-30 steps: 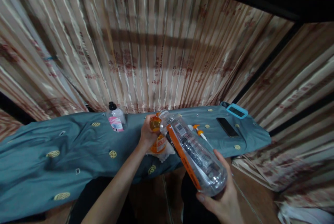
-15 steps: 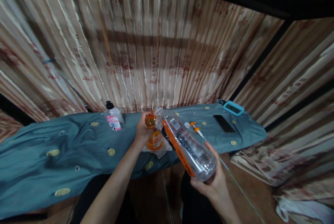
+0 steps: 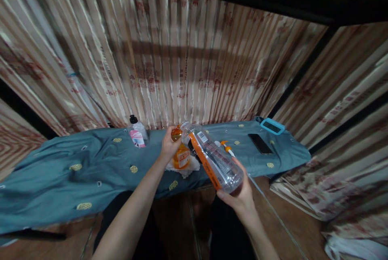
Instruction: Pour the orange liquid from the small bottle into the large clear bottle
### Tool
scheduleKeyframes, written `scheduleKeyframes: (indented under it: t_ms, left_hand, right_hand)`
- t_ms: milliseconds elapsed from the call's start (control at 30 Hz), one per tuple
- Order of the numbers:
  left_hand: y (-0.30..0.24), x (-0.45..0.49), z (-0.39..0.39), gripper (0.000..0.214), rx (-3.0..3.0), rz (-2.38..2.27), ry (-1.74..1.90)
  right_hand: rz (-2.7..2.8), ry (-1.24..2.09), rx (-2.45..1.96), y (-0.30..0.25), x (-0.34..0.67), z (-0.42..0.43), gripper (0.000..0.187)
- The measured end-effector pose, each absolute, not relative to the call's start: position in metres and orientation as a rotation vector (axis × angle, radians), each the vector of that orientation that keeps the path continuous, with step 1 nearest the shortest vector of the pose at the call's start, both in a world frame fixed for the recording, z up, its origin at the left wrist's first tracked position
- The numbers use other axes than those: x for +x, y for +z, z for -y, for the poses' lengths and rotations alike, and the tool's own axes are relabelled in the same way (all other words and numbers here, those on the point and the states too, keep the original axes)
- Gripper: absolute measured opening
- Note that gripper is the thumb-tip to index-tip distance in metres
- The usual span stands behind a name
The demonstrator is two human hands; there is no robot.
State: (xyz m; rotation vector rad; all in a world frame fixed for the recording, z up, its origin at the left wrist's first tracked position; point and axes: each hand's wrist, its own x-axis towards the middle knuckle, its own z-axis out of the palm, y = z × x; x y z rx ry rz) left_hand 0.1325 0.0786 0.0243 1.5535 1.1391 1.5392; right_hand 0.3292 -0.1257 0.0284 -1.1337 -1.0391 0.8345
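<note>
Right hand [image 3: 240,196] tilts clear bottle [image 3: 216,157], perhaps against left hand's [image 3: 169,145] orange bottle [image 3: 181,159].

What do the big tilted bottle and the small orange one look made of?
Big bottle: likely clear glossy plastic; you see through its wall, and it carries an orange wrap label. Small orange bottle: probably translucent plastic too, since light shows amber through it, though glass cannot be ruled out.

pump bottle [image 3: 137,134] left | small bottle [image 3: 181,155] centre | phone [image 3: 260,143] right
</note>
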Motion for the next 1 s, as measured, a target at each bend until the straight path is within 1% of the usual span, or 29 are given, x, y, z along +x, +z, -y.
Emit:
scheduleKeyframes:
  t_ms: [367, 600, 767, 1000]
  left_hand:
    - [0.02, 0.138, -0.084, 0.029, 1.483, -1.212, 1.586]
    - [0.017, 0.137, -0.087, 0.032, 1.516, -1.228, 1.605]
    - [0.021, 0.137, -0.084, 0.035, 1.523, -1.207, 1.6]
    - [0.022, 0.134, -0.076, 0.034, 1.546, -1.201, 1.58]
  right_hand:
    - [1.059, 0.895, -1.103, 0.028, 0.333, 0.127, 0.108]
    - [1.064, 0.882, -1.074, 0.026, 0.336, 0.127, 0.104]
    - [1.079, 0.871, -1.083, 0.027, 0.336, 0.126, 0.108]
    - [1.039, 0.836, -1.112, 0.02, 0.334, 0.126, 0.115]
